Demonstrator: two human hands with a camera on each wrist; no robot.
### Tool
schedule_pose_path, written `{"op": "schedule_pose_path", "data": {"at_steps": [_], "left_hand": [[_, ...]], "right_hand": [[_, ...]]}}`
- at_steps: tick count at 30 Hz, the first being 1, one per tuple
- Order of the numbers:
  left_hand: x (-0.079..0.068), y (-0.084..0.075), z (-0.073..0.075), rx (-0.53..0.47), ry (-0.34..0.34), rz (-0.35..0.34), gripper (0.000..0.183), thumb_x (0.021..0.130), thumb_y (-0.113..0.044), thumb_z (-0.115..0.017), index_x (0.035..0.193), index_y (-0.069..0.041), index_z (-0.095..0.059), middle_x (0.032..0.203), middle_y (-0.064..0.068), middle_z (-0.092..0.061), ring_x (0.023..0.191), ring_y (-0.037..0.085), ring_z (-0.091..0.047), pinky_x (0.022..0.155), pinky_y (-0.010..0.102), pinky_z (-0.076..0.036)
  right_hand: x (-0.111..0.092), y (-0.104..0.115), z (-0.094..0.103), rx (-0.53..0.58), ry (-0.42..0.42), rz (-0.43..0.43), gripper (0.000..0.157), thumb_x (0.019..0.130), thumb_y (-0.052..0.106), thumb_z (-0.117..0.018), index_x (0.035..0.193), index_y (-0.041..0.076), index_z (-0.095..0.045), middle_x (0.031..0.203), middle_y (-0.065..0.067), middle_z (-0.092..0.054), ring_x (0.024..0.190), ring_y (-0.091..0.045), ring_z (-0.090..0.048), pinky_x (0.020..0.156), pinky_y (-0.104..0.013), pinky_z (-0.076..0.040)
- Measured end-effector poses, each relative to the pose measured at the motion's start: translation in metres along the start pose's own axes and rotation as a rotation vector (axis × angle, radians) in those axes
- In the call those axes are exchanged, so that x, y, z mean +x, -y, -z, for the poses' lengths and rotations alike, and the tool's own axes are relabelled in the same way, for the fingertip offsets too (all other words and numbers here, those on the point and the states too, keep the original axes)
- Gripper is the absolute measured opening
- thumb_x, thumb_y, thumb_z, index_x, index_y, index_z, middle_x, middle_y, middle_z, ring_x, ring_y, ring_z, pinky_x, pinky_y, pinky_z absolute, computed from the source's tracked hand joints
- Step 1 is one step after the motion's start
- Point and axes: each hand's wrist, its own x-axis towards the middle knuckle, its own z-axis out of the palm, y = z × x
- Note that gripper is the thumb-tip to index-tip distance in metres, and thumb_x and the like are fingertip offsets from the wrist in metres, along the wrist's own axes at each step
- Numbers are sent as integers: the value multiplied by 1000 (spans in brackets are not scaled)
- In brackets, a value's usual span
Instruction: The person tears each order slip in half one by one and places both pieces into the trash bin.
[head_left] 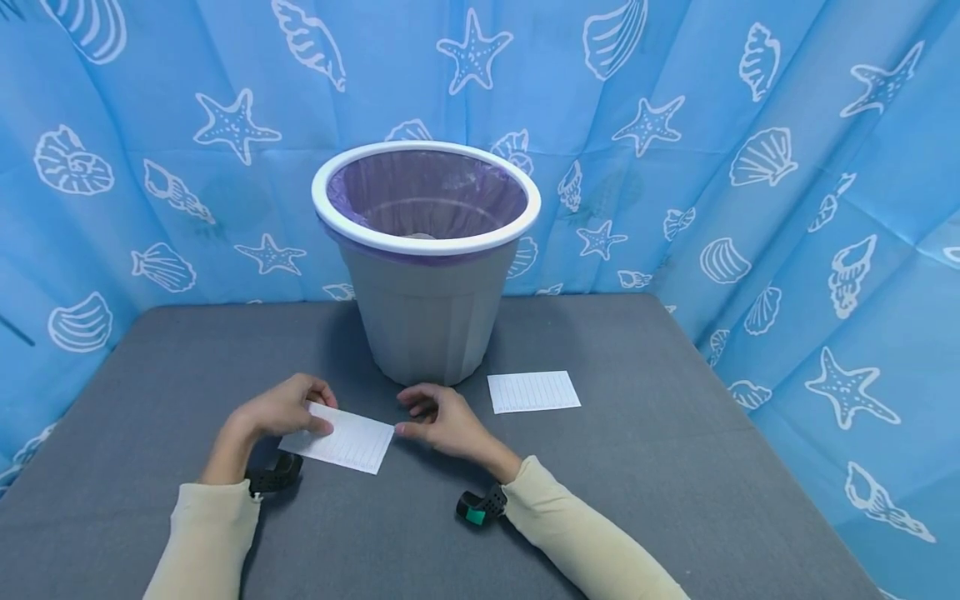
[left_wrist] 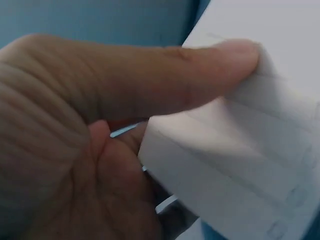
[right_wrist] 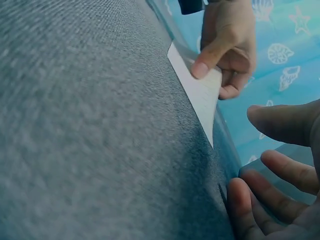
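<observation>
My left hand (head_left: 279,408) pinches a white card with ruled lines (head_left: 352,442), thumb on top and other fingers behind it. In the left wrist view the thumb (left_wrist: 170,80) presses flat on the card (left_wrist: 230,155), whose printed lines are faint. At the card's right end is my right hand (head_left: 453,427), its fingers loosely bent. The right wrist view shows a gap between that hand (right_wrist: 295,172) and the tilted card (right_wrist: 197,95). A second lined white card (head_left: 534,392) lies flat on the table, right of my right hand.
A grey bin (head_left: 423,317) with a white rim and purple liner stands at the back of the grey cloth-covered table (head_left: 637,500). Something pale shows inside it. Behind hangs a blue curtain (head_left: 585,108) with shells and starfish. Each wrist wears a black band.
</observation>
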Motion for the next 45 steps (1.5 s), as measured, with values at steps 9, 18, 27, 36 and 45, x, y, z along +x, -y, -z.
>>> {"op": "schedule_pose_path", "data": {"at_steps": [9,18,27,36,45], "left_hand": [[17,-26,-20,-109,185,-178,5,91,2,-71,91,0,-66,75,0,-59,70,15,-53,66,30,-45],[20,-45,-27,-69,158,-262,6,93,-2,-70,98,-2,-74,87,3,-71,77,17,-59,70,31,-49],[11,-78,-30,43,-138,-329,16,100,-12,-65,104,-6,-78,101,4,-74,92,18,-67,80,42,-55],[-7,-124,-38,-55,-449,-409,17,100,-16,-68,107,-5,-78,104,7,-75,92,20,-72,78,45,-58],[-21,-159,-35,-64,-588,-445,17,98,-20,-70,105,-8,-79,100,2,-76,46,9,-46,61,34,-49]], "right_hand": [[1,3,-5,-133,45,20,34,90,13,-78,120,0,-69,104,-8,-72,88,-13,-64,75,-22,-50],[1,7,5,-205,28,21,5,93,11,-76,96,8,-78,84,3,-72,72,-5,-60,67,-21,-49],[0,33,36,-178,-79,101,8,94,14,-74,98,8,-79,85,1,-73,71,-7,-65,62,-24,-51],[-8,73,69,-123,-236,252,8,93,11,-75,98,8,-79,94,-1,-76,88,-14,-69,77,-34,-56],[-14,100,91,-93,-234,355,8,92,5,-75,99,4,-78,95,-4,-75,91,-16,-71,87,-38,-56]]}}
